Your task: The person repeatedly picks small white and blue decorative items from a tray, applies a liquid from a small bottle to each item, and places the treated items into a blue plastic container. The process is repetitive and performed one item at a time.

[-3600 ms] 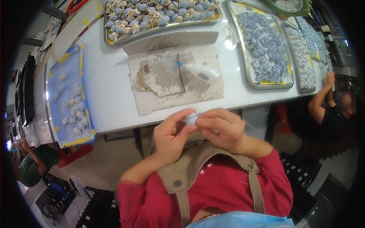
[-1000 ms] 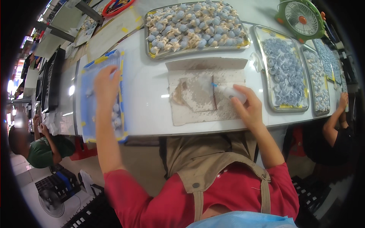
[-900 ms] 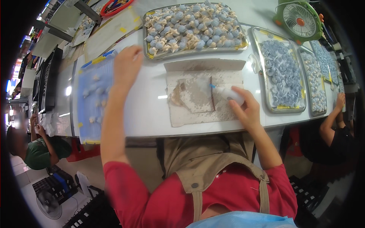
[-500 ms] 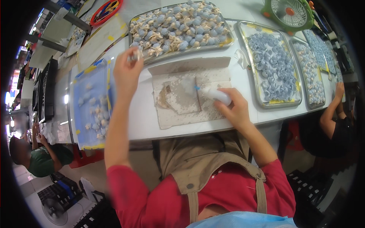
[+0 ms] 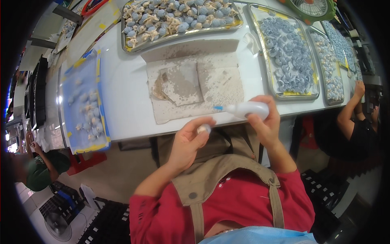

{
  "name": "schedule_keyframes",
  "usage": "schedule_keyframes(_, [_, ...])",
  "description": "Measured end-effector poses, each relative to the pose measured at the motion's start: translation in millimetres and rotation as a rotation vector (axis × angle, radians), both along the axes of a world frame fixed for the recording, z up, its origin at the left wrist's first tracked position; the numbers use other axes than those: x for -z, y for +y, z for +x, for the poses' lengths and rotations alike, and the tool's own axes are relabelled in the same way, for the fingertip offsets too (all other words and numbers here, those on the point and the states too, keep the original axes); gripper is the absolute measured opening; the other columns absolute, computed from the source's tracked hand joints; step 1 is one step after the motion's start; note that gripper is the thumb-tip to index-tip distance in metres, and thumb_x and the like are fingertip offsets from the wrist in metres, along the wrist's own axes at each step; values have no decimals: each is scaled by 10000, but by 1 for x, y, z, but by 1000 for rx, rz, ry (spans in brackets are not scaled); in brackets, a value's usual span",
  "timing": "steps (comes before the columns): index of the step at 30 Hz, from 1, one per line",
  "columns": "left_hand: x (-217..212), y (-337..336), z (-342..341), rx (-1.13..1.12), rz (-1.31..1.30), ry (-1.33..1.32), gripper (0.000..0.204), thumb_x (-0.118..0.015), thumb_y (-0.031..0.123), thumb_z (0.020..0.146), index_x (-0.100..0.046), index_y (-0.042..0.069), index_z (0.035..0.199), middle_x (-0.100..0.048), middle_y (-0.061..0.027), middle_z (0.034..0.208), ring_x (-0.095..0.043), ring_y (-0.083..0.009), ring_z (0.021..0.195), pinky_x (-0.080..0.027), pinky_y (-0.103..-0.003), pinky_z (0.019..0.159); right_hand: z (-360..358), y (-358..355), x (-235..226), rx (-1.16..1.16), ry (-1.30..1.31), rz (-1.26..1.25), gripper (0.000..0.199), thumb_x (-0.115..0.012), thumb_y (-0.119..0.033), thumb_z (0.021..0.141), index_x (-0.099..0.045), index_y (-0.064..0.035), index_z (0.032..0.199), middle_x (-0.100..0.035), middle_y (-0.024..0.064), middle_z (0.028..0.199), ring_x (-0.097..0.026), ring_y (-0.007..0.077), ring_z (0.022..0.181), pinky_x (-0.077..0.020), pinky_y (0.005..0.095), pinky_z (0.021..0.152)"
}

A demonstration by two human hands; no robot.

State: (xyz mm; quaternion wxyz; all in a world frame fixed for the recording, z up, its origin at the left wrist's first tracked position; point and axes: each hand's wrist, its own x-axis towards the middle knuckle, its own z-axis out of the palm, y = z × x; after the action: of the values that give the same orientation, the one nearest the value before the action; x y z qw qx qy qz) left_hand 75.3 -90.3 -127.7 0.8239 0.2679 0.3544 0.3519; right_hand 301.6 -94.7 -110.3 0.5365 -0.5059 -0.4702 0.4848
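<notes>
At the lower centre of the frame, a small whitish and blue-grey part (image 5: 203,129) was pinched between the thumb and forefinger of the left hand (image 5: 187,140), just in front of the white table's (image 5: 126,107) near edge. Just right of centre, a white squeeze bottle (image 5: 255,108) was gripped by the right hand (image 5: 267,121), the thumb laid along its lower side and the other fingers partly hidden. The bottle was tilted nearly flat, its blue nozzle tip (image 5: 218,108) pointed left, above and apart from the pinched part. Beyond the hands, a stained cardboard sheet (image 5: 225,87) was spread at centre. A metal tray (image 5: 183,37) heaped with blue-and-cream pieces was placed at upper centre, and another metal tray (image 5: 298,96), filled with curved blue-grey shells (image 5: 288,53), at upper right. At left, similar pieces were scattered in a blue-lined tray (image 5: 75,112).
</notes>
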Motion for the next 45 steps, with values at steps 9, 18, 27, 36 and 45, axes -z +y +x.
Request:
schedule_keyframes(9, [-4, -6, 0, -76, 18, 70, 339, -532, 37, 886, -467, -9, 1216, -560, -128, 1138, -604, -181, 943, -487, -253, 810, 2, -13, -17, -29, -161, 157, 346, -730, -83, 736, -529, 1, 1004, -577, 44, 868, -536, 71, 735, -433, 203, 629])
schedule_keyframes(18, [-12, -12, -5, -94, 105, 136, 405, -570, -32, 843, -459, -41, 1233, -553, -143, 1154, -599, -169, 901, -490, -277, 821, -2, -10, -29, -50, -558, 367, 352, -799, -158, 652, -583, -12, 888, -582, 71, 726, -546, 140, 609, -421, 245, 539])
schedule_keyframes(27, [-15, -10, -5, -87, 121, 147, 399, -565, -51, 839, -463, -54, 1224, -554, -151, 1150, -589, -169, 915, -490, -288, 833, -13, -6, -35, -29, -644, 415, 356, -819, -182, 612, -589, -36, 842, -612, 45, 697, -496, 169, 541, -401, 268, 488])
schedule_keyframes(36, [-14, -12, -4, -107, 137, 132, 404, -580, -31, 847, -462, -40, 1233, -621, -110, 957, -594, -126, 877, -477, -241, 804, -15, -3, -34, -28, -672, 414, 328, -815, -171, 614, -592, -40, 817, -608, 46, 698, -487, 179, 533, -393, 275, 482])
schedule_keyframes(45, [-15, -10, -4, -141, 94, 71, 368, -553, -25, 862, -457, -42, 1218, -573, -124, 1114, -603, -166, 939, -485, -256, 821, -9, -7, -34, 15, -611, 361, 333, -817, -178, 618, -600, -30, 823, -574, 59, 674, -513, 166, 540, -405, 268, 483])
